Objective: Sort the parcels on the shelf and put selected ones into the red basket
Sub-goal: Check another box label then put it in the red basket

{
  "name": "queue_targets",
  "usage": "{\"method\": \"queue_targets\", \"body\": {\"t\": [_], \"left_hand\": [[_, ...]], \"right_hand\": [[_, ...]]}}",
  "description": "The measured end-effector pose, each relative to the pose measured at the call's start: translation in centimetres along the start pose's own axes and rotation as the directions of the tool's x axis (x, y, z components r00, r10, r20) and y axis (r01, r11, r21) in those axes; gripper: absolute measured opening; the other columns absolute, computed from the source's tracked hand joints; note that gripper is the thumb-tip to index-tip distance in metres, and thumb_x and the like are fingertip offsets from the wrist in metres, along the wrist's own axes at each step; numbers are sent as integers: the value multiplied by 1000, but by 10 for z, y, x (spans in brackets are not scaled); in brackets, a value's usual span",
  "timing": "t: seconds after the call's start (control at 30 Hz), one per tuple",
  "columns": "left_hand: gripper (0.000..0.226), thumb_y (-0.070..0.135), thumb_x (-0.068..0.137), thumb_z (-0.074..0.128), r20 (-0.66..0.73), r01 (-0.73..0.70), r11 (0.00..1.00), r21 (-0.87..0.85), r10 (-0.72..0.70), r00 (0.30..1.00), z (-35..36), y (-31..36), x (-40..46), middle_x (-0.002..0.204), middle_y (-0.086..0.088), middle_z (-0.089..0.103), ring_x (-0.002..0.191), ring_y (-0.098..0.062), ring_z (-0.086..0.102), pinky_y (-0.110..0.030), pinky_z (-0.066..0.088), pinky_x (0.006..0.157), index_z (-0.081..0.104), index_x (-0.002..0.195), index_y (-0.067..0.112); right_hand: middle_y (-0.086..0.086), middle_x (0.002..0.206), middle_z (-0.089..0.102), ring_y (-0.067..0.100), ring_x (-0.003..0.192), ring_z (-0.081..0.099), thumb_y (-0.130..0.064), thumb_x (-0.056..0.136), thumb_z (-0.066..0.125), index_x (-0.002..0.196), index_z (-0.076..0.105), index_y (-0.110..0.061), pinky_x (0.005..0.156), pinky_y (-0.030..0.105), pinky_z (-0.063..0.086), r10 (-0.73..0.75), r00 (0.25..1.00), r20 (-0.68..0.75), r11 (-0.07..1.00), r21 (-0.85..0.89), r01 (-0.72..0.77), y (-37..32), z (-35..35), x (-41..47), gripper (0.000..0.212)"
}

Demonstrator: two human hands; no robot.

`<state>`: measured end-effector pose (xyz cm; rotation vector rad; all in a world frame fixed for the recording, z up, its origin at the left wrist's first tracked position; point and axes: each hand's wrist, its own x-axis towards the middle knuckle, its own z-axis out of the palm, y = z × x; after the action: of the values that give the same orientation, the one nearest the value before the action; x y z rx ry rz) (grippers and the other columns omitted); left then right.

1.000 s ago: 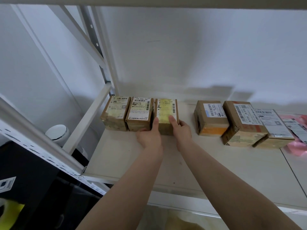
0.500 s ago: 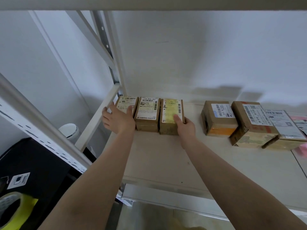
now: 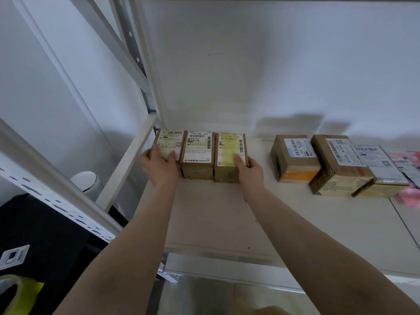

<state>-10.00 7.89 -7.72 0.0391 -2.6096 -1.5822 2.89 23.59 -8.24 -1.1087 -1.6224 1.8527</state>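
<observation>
Three small brown parcels stand side by side at the shelf's back left: a left parcel (image 3: 170, 142), a middle parcel (image 3: 198, 153) and a yellow-labelled parcel (image 3: 229, 151). My left hand (image 3: 159, 167) grips the left parcel, thumb on its top label and fingers round its left side. My right hand (image 3: 248, 169) grips the near right corner of the yellow-labelled parcel, thumb on top. No red basket is in view.
Further right on the white shelf board (image 3: 227, 219) sit an orange-taped box (image 3: 294, 158), a larger taped box (image 3: 338, 167), a flat box (image 3: 381, 176) and a pink bag (image 3: 409, 176). A white shelf upright (image 3: 127, 162) slants at the left. A yellow tape roll (image 3: 20, 294) lies bottom left.
My left hand moved from the yellow-labelled parcel's left side over to the leftmost parcel and took hold of it. The right hand stays on the yellow-labelled parcel. The three parcels now sit closer together.
</observation>
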Motion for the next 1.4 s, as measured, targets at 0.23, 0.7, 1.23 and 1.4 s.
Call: {"method": "queue_targets", "body": {"t": [0.23, 0.7, 1.23, 1.4], "left_hand": [[59, 28, 90, 66, 4, 4, 1000, 31, -4, 1000, -3, -3, -4, 137, -6, 40, 128, -26, 44, -38, 39, 106, 45, 145, 20], [57, 36, 95, 56, 85, -48, 986, 162, 34, 996, 1, -14, 2, 156, -12, 27, 145, -33, 21, -55, 24, 116, 38, 147, 24], [43, 32, 98, 53, 321, -556, 808, -196, 589, 742, 68, 96, -135, 137, -6, 55, 128, -21, 48, -24, 31, 108, 53, 135, 11], [59, 41, 96, 55, 585, -196, 969, -150, 247, 772, 118, 130, -176, 147, -7, 46, 134, -22, 45, -21, 31, 95, 41, 145, 10]], "right_hand": [[-4, 112, 67, 5, 90, 59, -36, 98, 58, 131, 60, -16, 73, 19, 43, -3, 999, -41, 1000, 5, 3, -1, -1, -1, 39], [5, 142, 55, 26, 131, 51, -54, 93, 57, 151, 38, -15, 109, 43, 42, 62, 993, -98, 993, -95, -72, -7, -2, -12, 73], [6, 117, 59, 25, 104, 57, -64, 82, 64, 126, 56, -10, 88, 36, 48, 391, 865, -315, 897, 343, -281, -8, -100, -21, 70], [3, 96, 55, 17, 77, 48, -68, 80, 64, 125, 57, -12, 74, 33, 46, 431, 869, -245, 855, 419, -306, -19, -127, -3, 72]]}}
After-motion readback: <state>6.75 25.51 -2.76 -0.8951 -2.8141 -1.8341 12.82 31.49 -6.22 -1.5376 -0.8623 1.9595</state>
